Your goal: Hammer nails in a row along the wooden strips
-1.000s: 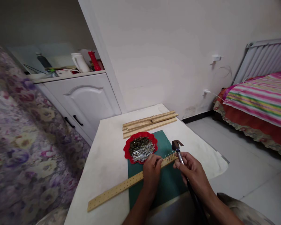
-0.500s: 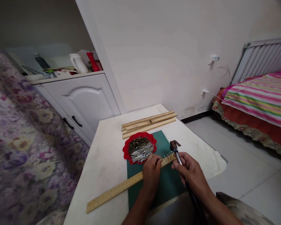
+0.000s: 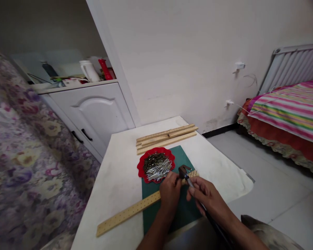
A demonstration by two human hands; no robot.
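My right hand (image 3: 202, 192) grips a claw hammer (image 3: 190, 180), its head beside the fingertips of my left hand. On the perforated wooden strip (image 3: 130, 213), my left hand (image 3: 169, 189) is closed in a pinch; whatever sits between its fingertips is too small and hidden to name. Several nails (image 3: 194, 172) stand in the strip's far right end, partly behind the hammer. The strip slants across a green cutting mat (image 3: 152, 215). Just beyond my left hand, a red scalloped dish (image 3: 141, 166) holds a heap of dark and silvery nails (image 3: 158, 166).
More wooden strips (image 3: 167, 136) lie together at the back of the white table (image 3: 120, 173). A cabinet (image 3: 94, 114) and a floral curtain (image 3: 36, 163) flank the table on the left. To the right is a bed (image 3: 289, 107) with a striped cover.
The hammer head has come down and to the left, close to my left fingertips, with my right hand following it. My left hand keeps its pinch in nearly the same place.
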